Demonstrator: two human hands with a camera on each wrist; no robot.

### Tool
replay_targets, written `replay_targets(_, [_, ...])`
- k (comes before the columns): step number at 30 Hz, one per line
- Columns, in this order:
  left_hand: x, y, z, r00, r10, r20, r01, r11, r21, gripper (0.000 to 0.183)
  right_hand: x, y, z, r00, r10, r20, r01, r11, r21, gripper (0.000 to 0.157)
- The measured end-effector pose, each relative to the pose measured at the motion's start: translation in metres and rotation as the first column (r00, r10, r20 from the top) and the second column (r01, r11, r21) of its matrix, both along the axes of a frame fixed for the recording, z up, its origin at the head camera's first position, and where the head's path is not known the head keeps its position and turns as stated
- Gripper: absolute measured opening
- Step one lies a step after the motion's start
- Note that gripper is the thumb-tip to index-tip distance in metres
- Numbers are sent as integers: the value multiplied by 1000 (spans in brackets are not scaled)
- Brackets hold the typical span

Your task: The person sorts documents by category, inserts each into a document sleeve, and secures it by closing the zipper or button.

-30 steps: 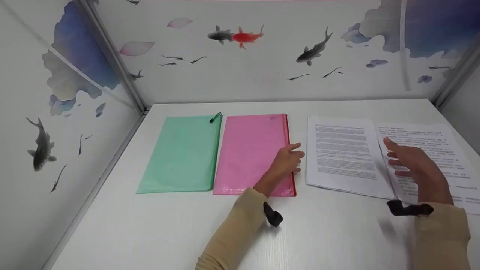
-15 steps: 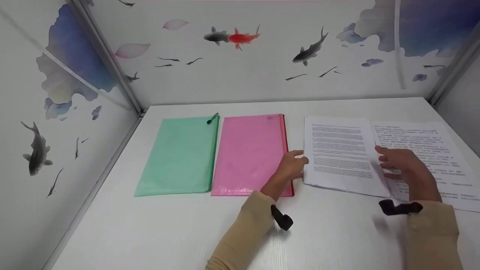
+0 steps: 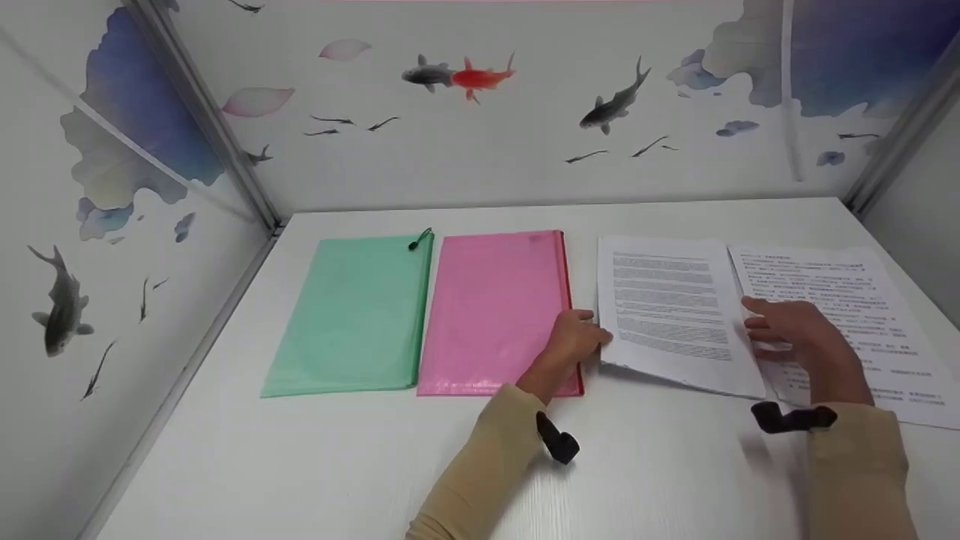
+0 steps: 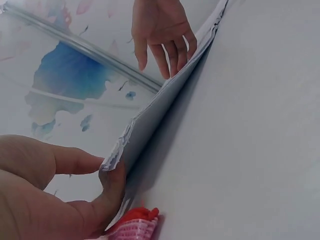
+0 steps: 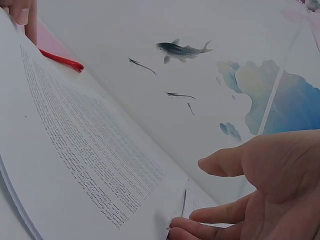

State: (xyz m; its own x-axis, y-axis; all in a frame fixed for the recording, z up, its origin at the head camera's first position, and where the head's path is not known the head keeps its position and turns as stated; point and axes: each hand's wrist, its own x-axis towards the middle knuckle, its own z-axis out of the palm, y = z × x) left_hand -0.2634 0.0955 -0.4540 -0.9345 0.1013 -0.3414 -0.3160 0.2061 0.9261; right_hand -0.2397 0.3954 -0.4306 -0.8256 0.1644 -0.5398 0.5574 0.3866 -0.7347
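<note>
My left hand (image 3: 571,341) pinches the left edge of a stack of printed sheets (image 3: 667,307) between thumb and fingers. In the left wrist view that edge of the stack (image 4: 150,112) is lifted off the table and bends upward. My right hand (image 3: 806,337) is at the stack's right edge, above a second set of printed sheets (image 3: 847,285). Its thumb stands apart from the fingers in the right wrist view, where the fingertips (image 5: 182,232) are by the paper's edge; whether they touch it I cannot tell.
A pink zip folder (image 3: 487,315) lies under and beside my left forearm, with a red zip edge. Left of it is a green zip folder (image 3: 349,315) with a dark zip pull. White walls with painted fish close off the table's (image 3: 300,465) back and left.
My left hand has moved from over the pink folder to the stack and taken hold of its left edge, which is now raised. My right hand has shifted left toward the stack's right edge.
</note>
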Motion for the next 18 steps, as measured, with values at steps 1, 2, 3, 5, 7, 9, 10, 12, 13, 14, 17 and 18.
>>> replay_targets(1, [0, 0, 0, 1000, -8, -1, 8, 1000, -10, 53, 0, 0, 0, 1000, 2, 1, -2, 1000, 5, 88])
replay_targets(2, [0, 1, -1, 1000, -16, 2, 16, 1000, -11, 53, -1, 0, -1, 1000, 1, 1, -1, 1000, 12, 88])
replay_targets(3, [-1, 1, -1, 1000, -27, -1, 27, 1000, -14, 53, -1, 1, -1, 1000, 6, -1, -6, 1000, 18, 87])
replay_targets(5, [-1, 1, -2, 999, -40, 4, 40, 999, -3, 53, -2, 2, -2, 1000, 13, -4, -13, 1000, 27, 86])
replay_targets(7, [-1, 1, -2, 999, -49, 1, 49, 999, 20, 53, -3, 3, -2, 1000, 15, -5, -15, 999, 37, 85])
replay_targets(9, [-2, -1, -2, 999, -48, -3, 49, 997, 64, 54, -4, 2, -2, 1000, 21, 1, -21, 999, 42, 87])
replay_targets(10, [-2, -1, -1, 999, -45, -3, 45, 995, 87, 54, -4, 2, -1, 1000, 25, 7, -26, 998, 49, 88])
replay_targets(12, [-3, -4, 0, 999, -50, -14, 51, 990, 131, 56, -5, 1, 0, 999, 39, 18, -40, 997, 62, 91])
replay_targets(13, [-4, -5, 0, 999, -51, -15, 53, 987, 153, 57, -5, 1, 0, 999, 48, 24, -50, 996, 72, 92])
replay_targets(14, [-5, -6, 1, 999, -49, -13, 50, 984, 172, 57, -5, 1, 1, 998, 59, 27, -61, 995, 76, 92])
replay_targets(17, [-7, -8, 3, 999, -50, -4, 50, 980, 193, 57, -4, 1, 1, 996, 89, 31, -92, 992, 91, 93])
replay_targets(18, [-8, -9, 4, 999, -50, 1, 48, 978, 202, 57, -3, 1, 2, 995, 98, 25, -100, 991, 88, 91])
